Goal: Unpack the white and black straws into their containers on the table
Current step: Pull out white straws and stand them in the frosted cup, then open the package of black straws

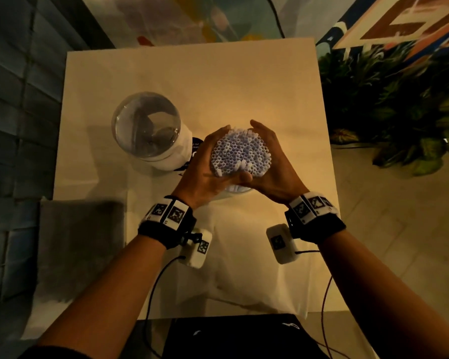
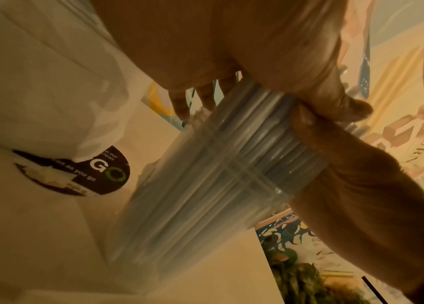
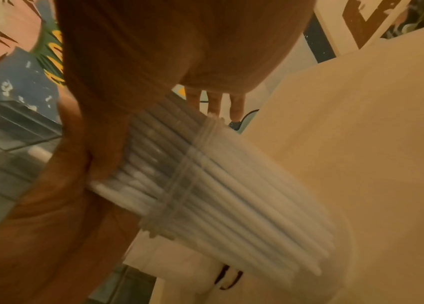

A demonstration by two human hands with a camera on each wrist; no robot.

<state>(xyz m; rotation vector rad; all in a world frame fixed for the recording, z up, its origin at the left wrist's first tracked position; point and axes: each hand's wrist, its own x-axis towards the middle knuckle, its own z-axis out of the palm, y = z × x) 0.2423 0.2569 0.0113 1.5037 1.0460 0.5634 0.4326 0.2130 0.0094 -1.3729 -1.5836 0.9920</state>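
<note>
A thick bundle of white straws (image 1: pixel 241 154) stands upright in a clear ribbed container (image 2: pixel 247 174) on the white table (image 1: pixel 192 73). My left hand (image 1: pixel 209 159) and right hand (image 1: pixel 271 154) cup the bundle's top from either side, fingers curled round it and thumbs meeting at the near side. The right wrist view shows the straws (image 3: pixel 244 205) reaching down through the container's rim (image 3: pixel 179 185). A second clear jar (image 1: pixel 147 124) with dark contents stands to the left. I cannot make out any black straws.
A white plastic bag (image 2: pixel 36 82) with a round black sticker (image 2: pixel 88 170) lies against the left jar. A grey pad (image 1: pixel 81 244) sits at the near left. Green plants (image 1: pixel 399 112) stand beyond the table's right edge. A black object (image 1: pixel 231 335) lies at the near edge.
</note>
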